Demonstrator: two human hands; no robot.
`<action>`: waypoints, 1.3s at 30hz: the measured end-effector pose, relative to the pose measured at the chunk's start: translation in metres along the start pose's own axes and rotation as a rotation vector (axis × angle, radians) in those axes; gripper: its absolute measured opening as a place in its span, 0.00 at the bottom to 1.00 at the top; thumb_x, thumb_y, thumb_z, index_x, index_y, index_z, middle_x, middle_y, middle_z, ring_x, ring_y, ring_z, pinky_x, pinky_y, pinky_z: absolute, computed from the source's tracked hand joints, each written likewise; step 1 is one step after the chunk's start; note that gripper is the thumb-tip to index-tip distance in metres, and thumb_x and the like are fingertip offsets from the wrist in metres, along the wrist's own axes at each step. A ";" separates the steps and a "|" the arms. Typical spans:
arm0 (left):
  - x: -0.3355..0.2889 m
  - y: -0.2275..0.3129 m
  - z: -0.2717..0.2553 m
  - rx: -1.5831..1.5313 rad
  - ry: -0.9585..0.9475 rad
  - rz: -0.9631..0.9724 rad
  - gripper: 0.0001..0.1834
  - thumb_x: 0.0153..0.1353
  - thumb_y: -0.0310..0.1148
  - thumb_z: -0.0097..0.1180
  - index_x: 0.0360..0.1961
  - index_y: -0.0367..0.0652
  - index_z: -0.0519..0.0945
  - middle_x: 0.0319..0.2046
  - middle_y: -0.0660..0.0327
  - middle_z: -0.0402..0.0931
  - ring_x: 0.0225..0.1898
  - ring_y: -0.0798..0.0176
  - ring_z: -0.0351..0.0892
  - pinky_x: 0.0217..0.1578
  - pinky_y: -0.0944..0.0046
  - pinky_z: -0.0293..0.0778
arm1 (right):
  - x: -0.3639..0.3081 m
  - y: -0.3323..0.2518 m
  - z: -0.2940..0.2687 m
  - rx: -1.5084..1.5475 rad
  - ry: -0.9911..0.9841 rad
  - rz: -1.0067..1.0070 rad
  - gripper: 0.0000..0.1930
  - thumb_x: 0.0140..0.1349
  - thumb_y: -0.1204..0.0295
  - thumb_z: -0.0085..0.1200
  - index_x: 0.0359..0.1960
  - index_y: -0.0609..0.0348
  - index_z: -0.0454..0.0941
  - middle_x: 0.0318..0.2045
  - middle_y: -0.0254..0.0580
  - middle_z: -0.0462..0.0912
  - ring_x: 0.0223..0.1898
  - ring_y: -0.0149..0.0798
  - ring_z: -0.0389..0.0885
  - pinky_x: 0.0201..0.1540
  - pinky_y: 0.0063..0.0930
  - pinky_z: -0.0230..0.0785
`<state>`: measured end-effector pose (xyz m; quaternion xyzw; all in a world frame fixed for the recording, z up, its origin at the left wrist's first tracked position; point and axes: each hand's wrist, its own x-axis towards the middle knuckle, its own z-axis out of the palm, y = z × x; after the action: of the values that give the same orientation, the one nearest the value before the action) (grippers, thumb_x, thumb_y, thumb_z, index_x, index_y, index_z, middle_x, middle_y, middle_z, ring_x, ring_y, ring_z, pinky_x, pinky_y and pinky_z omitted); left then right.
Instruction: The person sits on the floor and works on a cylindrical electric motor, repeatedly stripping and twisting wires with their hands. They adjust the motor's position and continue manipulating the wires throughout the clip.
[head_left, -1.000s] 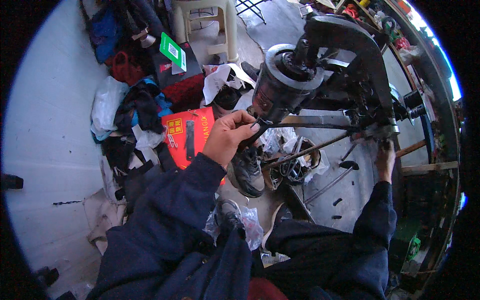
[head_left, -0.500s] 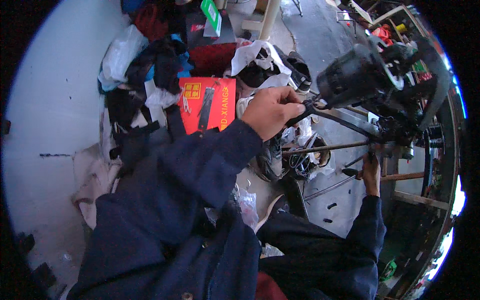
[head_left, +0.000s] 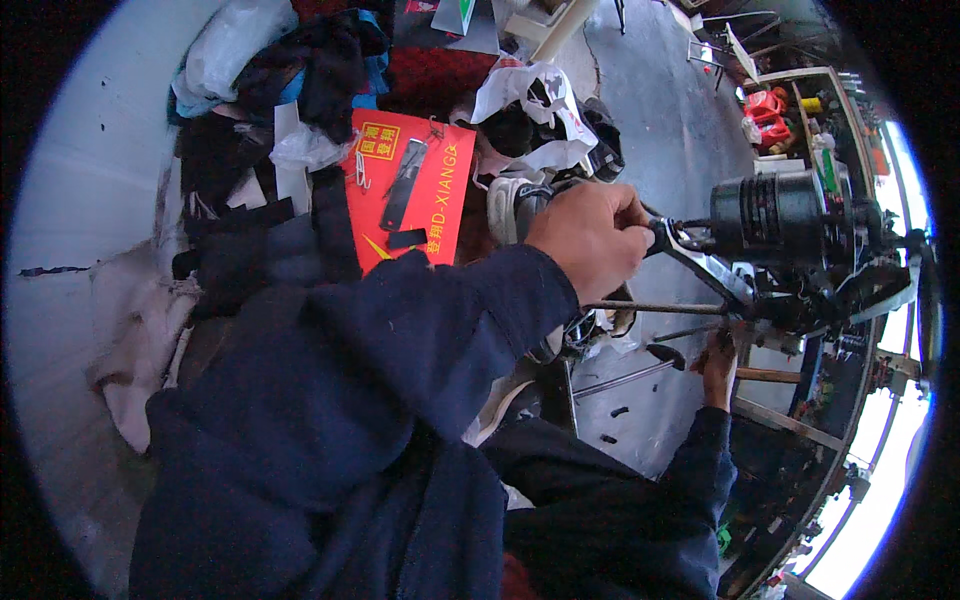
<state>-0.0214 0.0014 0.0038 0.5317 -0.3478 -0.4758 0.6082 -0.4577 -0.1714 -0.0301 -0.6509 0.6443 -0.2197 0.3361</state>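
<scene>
A machine with a black ribbed cylinder and metal parts fills the right side. A silver metal arm slants from it toward my left hand. The fingers of that hand are closed on a small dark piece at the arm's end; its kind is mostly hidden by the fingers. Lower down, my right hand reaches up to the underside of the machine, its fingers bent against a dark part there. What those fingers hold, if anything, I cannot make out. A thin rod runs between the two hands.
On the left lies a red printed card or box with a black strip on it, beside dark cloths and plastic bags. Shoes stand behind my left hand. A hammer-like tool is below. Shelves line the right.
The view has shifted, and the black cylinder appears farther right and lower. My left hand has moved right and slightly down, still closed at the arm's end. My right hand stays beneath the machine.
</scene>
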 end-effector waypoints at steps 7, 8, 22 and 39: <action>0.000 0.001 -0.004 0.049 -0.033 0.044 0.10 0.58 0.32 0.59 0.36 0.34 0.80 0.22 0.56 0.79 0.24 0.65 0.77 0.29 0.62 0.73 | 0.007 0.005 0.002 0.020 0.057 0.063 0.15 0.70 0.57 0.52 0.34 0.55 0.68 0.11 0.38 0.67 0.08 0.34 0.66 0.13 0.29 0.61; 0.000 0.000 -0.004 0.033 -0.047 0.023 0.10 0.58 0.32 0.59 0.36 0.35 0.80 0.23 0.56 0.79 0.25 0.64 0.78 0.29 0.61 0.73 | 0.006 0.004 0.002 0.016 0.060 0.035 0.15 0.70 0.57 0.52 0.33 0.55 0.69 0.13 0.37 0.68 0.09 0.33 0.67 0.14 0.29 0.62; -0.004 0.004 -0.012 0.030 -0.056 0.005 0.12 0.57 0.31 0.59 0.40 0.36 0.79 0.28 0.52 0.82 0.29 0.59 0.83 0.34 0.60 0.76 | -0.021 -0.009 0.027 0.358 0.171 0.333 0.16 0.65 0.55 0.59 0.41 0.52 0.74 0.24 0.35 0.76 0.21 0.33 0.74 0.21 0.32 0.68; -0.001 0.003 -0.012 0.050 -0.088 -0.024 0.11 0.58 0.31 0.59 0.41 0.37 0.78 0.28 0.54 0.82 0.28 0.62 0.82 0.32 0.61 0.76 | -0.080 -0.072 0.061 0.355 -0.061 0.497 0.16 0.63 0.57 0.61 0.44 0.55 0.80 0.31 0.36 0.82 0.29 0.34 0.79 0.29 0.28 0.69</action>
<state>-0.0100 0.0061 0.0047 0.5295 -0.3798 -0.4971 0.5729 -0.3700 -0.0869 -0.0071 -0.4107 0.7250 -0.2202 0.5071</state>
